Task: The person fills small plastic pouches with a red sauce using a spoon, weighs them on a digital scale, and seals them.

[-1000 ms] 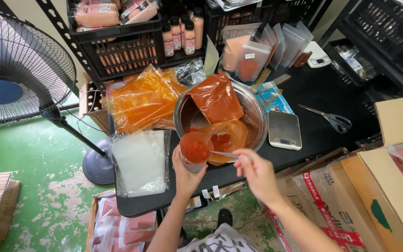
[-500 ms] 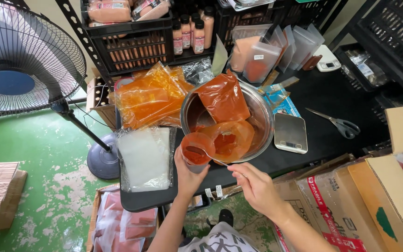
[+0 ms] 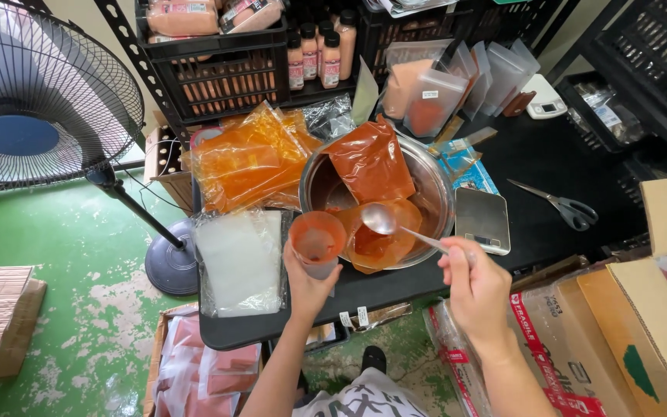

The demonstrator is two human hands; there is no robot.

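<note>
Your left hand [image 3: 309, 282] grips the orange-stained cup [image 3: 317, 241] upright beside the metal bowl [image 3: 434, 202], close enough to catch drips, while your right hand [image 3: 475, 287] pinches the spoon [image 3: 384, 219] level over the sauce.

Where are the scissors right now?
In the head view the scissors lie on the black table, far right, past the flat scale beside the metal bowl, well beyond the right hand.
</note>
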